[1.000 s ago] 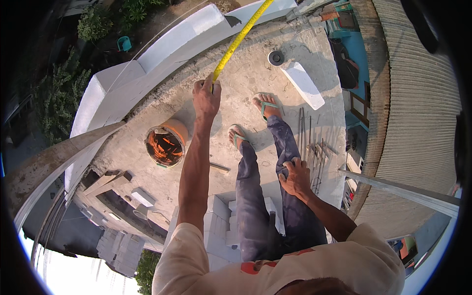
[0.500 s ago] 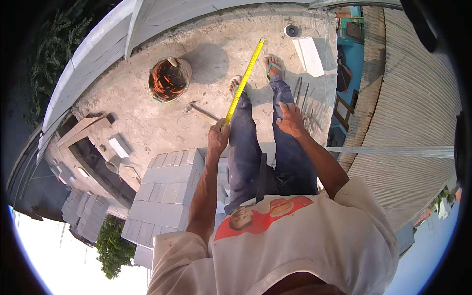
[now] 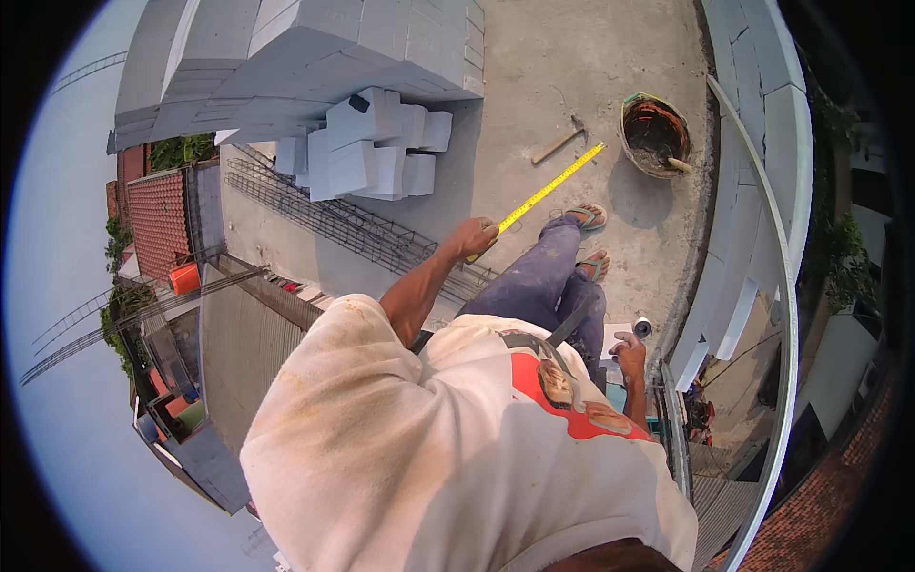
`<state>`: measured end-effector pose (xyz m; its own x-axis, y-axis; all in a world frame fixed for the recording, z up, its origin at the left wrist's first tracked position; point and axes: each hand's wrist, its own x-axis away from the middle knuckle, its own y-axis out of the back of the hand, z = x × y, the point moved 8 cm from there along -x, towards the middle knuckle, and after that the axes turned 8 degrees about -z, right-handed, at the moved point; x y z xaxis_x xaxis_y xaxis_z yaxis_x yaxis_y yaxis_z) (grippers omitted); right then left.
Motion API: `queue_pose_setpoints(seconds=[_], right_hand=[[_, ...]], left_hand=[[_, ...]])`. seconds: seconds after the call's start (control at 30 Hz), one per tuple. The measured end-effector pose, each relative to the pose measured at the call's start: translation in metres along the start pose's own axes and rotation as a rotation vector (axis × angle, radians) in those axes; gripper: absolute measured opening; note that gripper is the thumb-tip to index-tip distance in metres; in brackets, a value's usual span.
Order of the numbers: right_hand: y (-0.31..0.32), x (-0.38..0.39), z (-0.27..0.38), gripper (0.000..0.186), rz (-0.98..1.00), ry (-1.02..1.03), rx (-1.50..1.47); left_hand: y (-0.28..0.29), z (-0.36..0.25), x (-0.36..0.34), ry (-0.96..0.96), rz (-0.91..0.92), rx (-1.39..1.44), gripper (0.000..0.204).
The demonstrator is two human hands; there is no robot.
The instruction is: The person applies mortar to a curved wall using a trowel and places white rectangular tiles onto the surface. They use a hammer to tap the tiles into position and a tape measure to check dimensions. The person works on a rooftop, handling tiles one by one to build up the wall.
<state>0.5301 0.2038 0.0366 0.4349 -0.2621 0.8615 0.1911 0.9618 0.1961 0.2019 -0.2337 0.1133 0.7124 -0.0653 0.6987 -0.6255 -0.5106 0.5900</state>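
Note:
My left hand (image 3: 473, 238) grips a yellow tape measure (image 3: 538, 194), its blade stretched out toward the upper right. My right hand (image 3: 628, 351) hangs lower right beside my leg, fingers loosely bent and apart, with nothing visible in them; a small dark roll (image 3: 641, 328) and a white block (image 3: 614, 334) lie on the concrete near it. A hammer (image 3: 553, 147) lies past the tape's blade, left of a bucket (image 3: 656, 133) crusted with mortar. My sandalled feet stand on the concrete.
Stacked light grey blocks (image 3: 353, 52) rise at the upper left, with loose blocks (image 3: 348, 167) beside them. Steel rebar cages (image 3: 315, 214) lie along the left. A low block wall (image 3: 762, 172) and a long metal strip (image 3: 782, 238) run down the right, near the slab's edge. Roofs (image 3: 155, 224) lie beyond.
My body and view have turned; the block stacks are now at the upper left and the bucket at the right. The tape blade has swung to point upper right, still in my left hand.

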Motion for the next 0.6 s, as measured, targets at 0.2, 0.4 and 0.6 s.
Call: queue_pose_setpoints(seconds=[0.2, 0.4, 0.6], right_hand=[[0.072, -0.033, -0.016, 0.025, 0.181, -0.243, 0.349], [0.021, -0.088, 0.129, 0.03, 0.288, 0.062, 0.795], [-0.131, -0.116, 0.311, 0.059, 0.243, 0.301, 0.961]], left_hand=[[-0.033, 0.114, 0.094, 0.47, -0.286, 0.723, 0.031], [-0.025, 0.18, 0.123, 0.93, -0.543, 1.5, 0.036], [0.083, 0.231, 0.05, 0.967, -0.611, 1.713, 0.043]])
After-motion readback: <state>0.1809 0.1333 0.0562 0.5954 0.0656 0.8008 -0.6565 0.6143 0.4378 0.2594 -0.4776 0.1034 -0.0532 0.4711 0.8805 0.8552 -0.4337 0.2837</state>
